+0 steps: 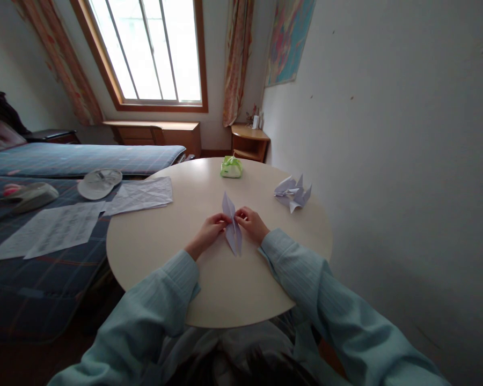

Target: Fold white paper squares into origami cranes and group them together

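Observation:
A folded piece of white paper (233, 238) is held over the middle of the round table (153, 268). It has a pointed tip at the far end and two narrow points toward me. My left hand (212, 230) pinches its left edge near the middle between thumb and fingers. On the opposite edge, my right hand (253, 222) grips the paper in the same way. Several folded paper shapes with pointed ends (293, 193) lie together on the table to the right, apart from both hands.
A green tissue pack (231, 167) sits at the table's far edge. Paper sheets (145, 194) overlap the table's left edge; printed sheets (64, 228) lie on the bed (12, 289) beside it. A white wall (386, 187) rises close on the right.

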Tool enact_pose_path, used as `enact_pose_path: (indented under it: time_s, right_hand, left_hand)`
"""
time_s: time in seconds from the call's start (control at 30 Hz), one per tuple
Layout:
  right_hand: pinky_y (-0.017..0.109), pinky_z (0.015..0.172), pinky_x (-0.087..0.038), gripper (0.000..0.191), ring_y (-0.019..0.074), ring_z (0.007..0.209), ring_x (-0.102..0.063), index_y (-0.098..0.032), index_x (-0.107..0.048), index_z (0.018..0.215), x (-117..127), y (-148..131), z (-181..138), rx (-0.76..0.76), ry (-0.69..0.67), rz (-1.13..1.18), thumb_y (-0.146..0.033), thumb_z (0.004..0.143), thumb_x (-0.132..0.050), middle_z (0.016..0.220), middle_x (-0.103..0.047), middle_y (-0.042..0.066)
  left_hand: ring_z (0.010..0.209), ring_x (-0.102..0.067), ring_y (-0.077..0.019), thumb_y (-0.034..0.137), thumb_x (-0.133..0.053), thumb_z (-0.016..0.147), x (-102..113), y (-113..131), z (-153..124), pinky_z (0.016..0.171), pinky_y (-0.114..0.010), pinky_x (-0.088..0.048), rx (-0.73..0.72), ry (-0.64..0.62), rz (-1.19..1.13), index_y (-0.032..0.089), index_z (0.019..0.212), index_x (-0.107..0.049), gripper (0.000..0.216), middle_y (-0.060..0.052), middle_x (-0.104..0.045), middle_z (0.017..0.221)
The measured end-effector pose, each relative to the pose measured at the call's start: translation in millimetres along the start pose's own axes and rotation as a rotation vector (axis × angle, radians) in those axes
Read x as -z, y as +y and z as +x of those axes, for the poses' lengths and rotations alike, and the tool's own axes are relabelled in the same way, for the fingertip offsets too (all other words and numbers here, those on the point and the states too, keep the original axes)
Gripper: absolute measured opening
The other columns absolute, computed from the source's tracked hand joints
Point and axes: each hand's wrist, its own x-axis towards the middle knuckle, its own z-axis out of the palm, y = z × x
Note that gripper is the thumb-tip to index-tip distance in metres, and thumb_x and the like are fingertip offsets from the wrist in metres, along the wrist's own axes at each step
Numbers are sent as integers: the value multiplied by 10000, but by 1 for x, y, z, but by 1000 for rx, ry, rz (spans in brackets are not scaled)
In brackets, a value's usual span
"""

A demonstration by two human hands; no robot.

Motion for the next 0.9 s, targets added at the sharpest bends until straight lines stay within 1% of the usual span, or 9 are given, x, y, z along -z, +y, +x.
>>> enact_pose_path:
  time_s: [0.1, 0.2, 0.27, 0.33, 0.43, 0.53, 0.63, 0.73, 0.9]
  right_hand:
    - [204, 597, -374, 117, 90, 632, -483, -150, -552, 693, 0, 0, -1, -28, -19, 64, -229, 737, -478, 686, -527, -8]
    - [200, 562, -375, 297, 81, 575, -474, -150, -533, 652, 0, -1, -2, -44, -39, 141, -369, 797, -393, 636, -504, -14]
    - [198, 545, -371, 391, 79, 550, -464, -151, -514, 621, 0, -1, -2, -45, -39, 162, -468, 793, -364, 601, -483, -19]
    - [197, 533, -367, 443, 80, 542, -459, -152, -505, 612, 0, -1, -2, -43, -40, 165, -540, 769, -361, 583, -472, -22]
    - [195, 514, -362, 473, 80, 531, -452, -155, -493, 605, 0, -1, -2, -42, -43, 161, -583, 752, -354, 567, -464, -24]
    - [192, 488, -356, 465, 79, 517, -444, -159, -466, 586, -1, -1, -2, -38, -30, 167, -571, 761, -343, 555, -454, -24]
    - [186, 473, -365, 428, 79, 519, -447, -163, -468, 609, -1, 0, -2, -31, -37, 201, -534, 777, -335, 570, -461, -22]
    - [182, 476, -378, 370, 79, 525, -457, -164, -475, 626, -1, 0, -1, -38, -55, 222, -462, 796, -337, 574, -471, -20]
    - [183, 497, -387, 286, 76, 528, -471, -163, -471, 590, 0, 0, 0, -35, -60, 188, -335, 797, -375, 579, -489, -18]
  left_hand:
    - [495, -420, -63, 166, -554, 564, 0, -1, 0, 478, -181, -285, -2, -6, 17, 152, 656, -579, 96, 41, -525, 550]
    - [501, -421, -67, 164, -559, 567, 0, -2, 1, 475, -182, -277, -7, -13, 15, 152, 666, -575, 101, 38, -529, 557]
    - [513, -430, -69, 160, -560, 568, 0, -3, 1, 479, -181, -278, -15, -16, 16, 150, 667, -573, 100, 33, -539, 571]
    - [526, -436, -70, 161, -562, 570, 0, -4, 2, 486, -180, -283, -26, -24, 25, 148, 665, -575, 97, 30, -544, 582]
    - [535, -439, -71, 161, -561, 571, 1, -5, 2, 494, -179, -290, -33, -33, 36, 147, 665, -577, 96, 30, -542, 583]
    - [528, -435, -69, 150, -551, 568, 1, -5, 3, 491, -178, -290, -32, -29, 43, 145, 662, -575, 98, 33, -536, 574]
    - [523, -435, -70, 150, -545, 568, 1, -6, 4, 486, -180, -292, -34, -20, 49, 145, 662, -574, 99, 30, -539, 576]
    - [526, -443, -75, 157, -545, 570, 2, -7, 4, 489, -184, -301, -35, -21, 54, 146, 663, -573, 99, 26, -543, 579]
    - [539, -457, -76, 164, -555, 572, 2, -7, 3, 503, -182, -318, -59, -20, 59, 147, 663, -569, 94, 26, -551, 583]
